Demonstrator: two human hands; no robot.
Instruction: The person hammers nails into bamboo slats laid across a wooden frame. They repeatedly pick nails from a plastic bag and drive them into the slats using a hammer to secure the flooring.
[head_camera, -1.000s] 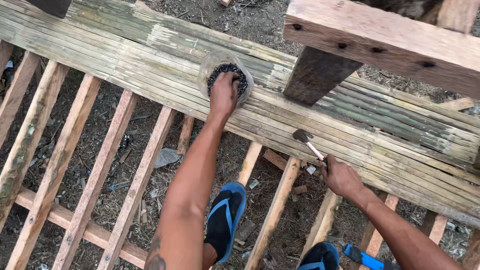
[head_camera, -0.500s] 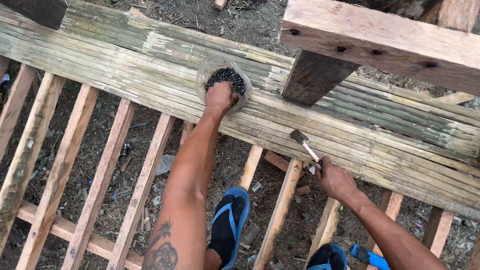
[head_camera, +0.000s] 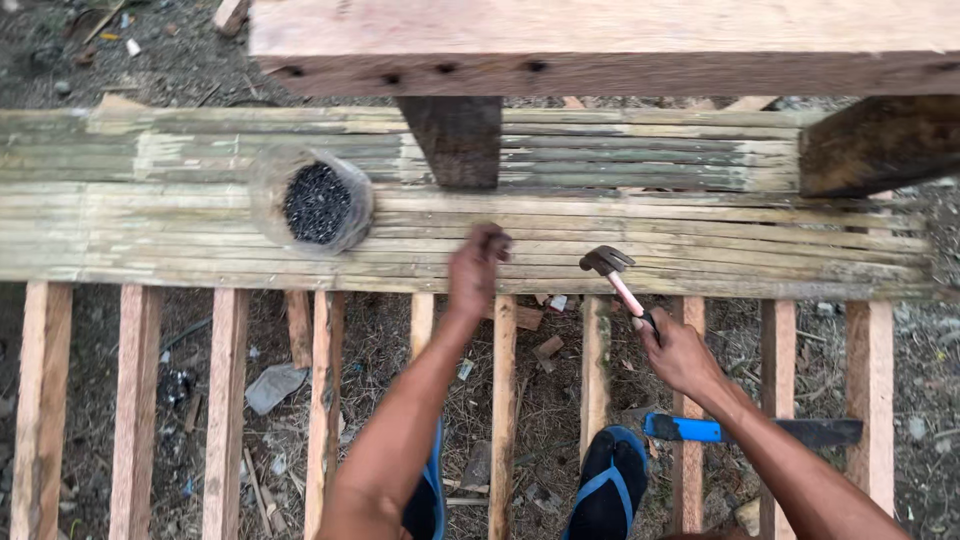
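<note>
Pinching something unseen, left hand (head_camera: 476, 268) blurred; right hand (head_camera: 678, 352) grips hammer (head_camera: 618, 279).

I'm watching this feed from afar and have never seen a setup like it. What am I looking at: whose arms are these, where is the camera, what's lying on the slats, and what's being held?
There is no machine here: both arms belong to one person, and the single camera sits on that person's head, looking straight down. The left hand is pinched shut over the flattened bamboo slats, perhaps on a nail, though it is too small to tell. The right hand grips a small hammer by its pink handle, head raised just above the bamboo. A clear container of dark nails stands on the slats to the left. Wooden joists run beneath, with bare ground between them. The person's feet wear blue flip-flops; a blue-handled tool lies nearby.
</note>
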